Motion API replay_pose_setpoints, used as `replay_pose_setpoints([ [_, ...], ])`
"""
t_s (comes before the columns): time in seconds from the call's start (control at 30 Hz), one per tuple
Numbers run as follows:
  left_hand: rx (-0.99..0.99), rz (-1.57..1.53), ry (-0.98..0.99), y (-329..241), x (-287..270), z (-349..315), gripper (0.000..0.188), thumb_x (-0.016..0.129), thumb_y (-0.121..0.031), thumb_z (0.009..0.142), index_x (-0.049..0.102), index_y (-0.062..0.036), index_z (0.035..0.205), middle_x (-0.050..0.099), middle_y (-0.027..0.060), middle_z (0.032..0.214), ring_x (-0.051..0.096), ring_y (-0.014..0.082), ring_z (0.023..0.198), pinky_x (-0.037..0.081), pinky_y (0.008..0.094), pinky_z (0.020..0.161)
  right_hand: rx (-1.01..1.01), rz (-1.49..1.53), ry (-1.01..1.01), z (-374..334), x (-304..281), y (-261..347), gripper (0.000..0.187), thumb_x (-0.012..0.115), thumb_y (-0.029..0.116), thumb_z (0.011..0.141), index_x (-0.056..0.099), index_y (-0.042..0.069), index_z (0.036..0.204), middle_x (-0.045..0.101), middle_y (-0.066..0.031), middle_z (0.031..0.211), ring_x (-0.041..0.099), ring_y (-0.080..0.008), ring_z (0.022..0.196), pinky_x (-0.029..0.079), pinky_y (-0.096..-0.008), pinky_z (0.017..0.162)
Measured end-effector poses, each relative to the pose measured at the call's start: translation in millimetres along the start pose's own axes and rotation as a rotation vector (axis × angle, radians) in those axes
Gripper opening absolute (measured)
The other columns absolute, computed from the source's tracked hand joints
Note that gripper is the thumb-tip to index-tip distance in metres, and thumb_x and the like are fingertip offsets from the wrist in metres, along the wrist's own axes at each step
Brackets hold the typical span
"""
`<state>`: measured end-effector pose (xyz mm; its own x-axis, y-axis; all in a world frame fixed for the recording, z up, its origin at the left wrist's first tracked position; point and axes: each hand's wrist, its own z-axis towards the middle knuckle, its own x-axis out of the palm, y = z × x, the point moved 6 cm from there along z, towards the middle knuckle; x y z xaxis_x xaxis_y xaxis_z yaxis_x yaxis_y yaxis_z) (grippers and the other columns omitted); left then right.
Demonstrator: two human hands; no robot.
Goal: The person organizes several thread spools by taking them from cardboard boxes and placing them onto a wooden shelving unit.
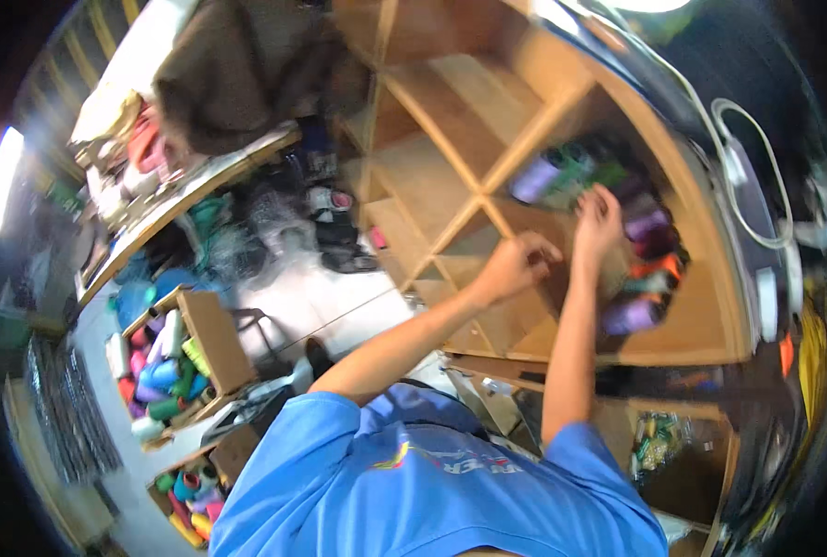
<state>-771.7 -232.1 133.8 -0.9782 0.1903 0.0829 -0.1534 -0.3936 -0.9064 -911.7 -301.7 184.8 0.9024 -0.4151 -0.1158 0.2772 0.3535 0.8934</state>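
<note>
Here, at tan wooden pigeonholes [413,176], the left hand [521,267] curls loosely, whether the right hand [599,221] grips multicoloured thread spools [648,226] is unclear, and lettering [486,463] crosses the blue shirt [413,506].

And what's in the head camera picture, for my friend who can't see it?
The person's right hand is by colourful thread spools in a wooden cubby shelf, with the left hand nearby, to its left. The person wears a blue shirt. Boxes at the lower left hold more spools.
</note>
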Motion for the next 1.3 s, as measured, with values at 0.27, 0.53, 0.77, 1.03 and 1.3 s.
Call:
replay_pose_setpoints([
  [0.27,-0.233,0.249,-0.366,-3.2,-182.6,-135.8,0.022,0.049,0.002,0.076,0.062,0.0007,0.093,0.065,0.0066,0.079,0.061,0.0106,0.071,0.049,0.0252,0.062,0.157,-0.004,0.871,-197.8,137.3,20.8,0.015,0.055,0.006,0.088,0.06,-0.001,0.101,0.061,-0.0045,0.082,0.059,-0.0097,0.075,0.048,-0.0219,0.068],
  [0.53,-0.404,0.616,-1.147,-79.1,-351.8,-332.8,0.015,0.054,-0.004,0.08,0.065,-0.001,0.09,0.067,0.0124,0.083,0.065,0.0173,0.072,0.051,0.0285,0.067,0.066,0.044,1.734,-381.6,273.8,44.9,0.028,0.062,0.012,0.08,0.06,0.002,0.106,0.066,-0.0111,0.092,0.064,-0.0175,0.086,0.051,-0.0286,0.07],
  [0.77,-0.657,0.893,-1.485,-132.4,-418.8,-472.7,0.017,0.059,-0.013,0.08,0.067,-0.0043,0.092,0.068,0.008,0.079,0.062,0.0124,0.07,0.048,0.0271,0.064,-0.177,0.05,1.932,-483.2,391.9,59.3,0.029,0.06,0.014,0.079,0.06,0.002,0.105,0.066,-0.0166,0.095,0.065,-0.0254,0.089,0.05,-0.0343,0.078],
  [1.03,-0.903,1.181,-1.925,-189.9,-460.9,-620.9,0.023,0.059,-0.017,0.075,0.065,-0.0006,0.089,0.067,0.0166,0.081,0.065,0.0285,0.078,0.049,0.0369,0.073,0.03,-0.199,1.679,-547.4,534.2,18.1,0.037,0.063,0.031,0.077,0.064,0.002,0.1,0.066,-0.0194,0.095,0.064,-0.0294,0.092,0.049,-0.0371,0.08],
  [1.3,-1.259,0.602,-2.141,-148.6,-493.5,-705.1,0.062,0.07,-0.038,0.069,0.056,0.0105,0.105,0.062,0.0275,0.097,0.061,0.036,0.092,0.047,0.0425,0.085,-0.287,-0.603,1.613,-561.3,553.3,74.9,0.059,0.065,0.046,0.071,0.063,-0.008,0.095,0.065,-0.0238,0.09,0.066,-0.0295,0.086,0.051,-0.0369,0.077],
])
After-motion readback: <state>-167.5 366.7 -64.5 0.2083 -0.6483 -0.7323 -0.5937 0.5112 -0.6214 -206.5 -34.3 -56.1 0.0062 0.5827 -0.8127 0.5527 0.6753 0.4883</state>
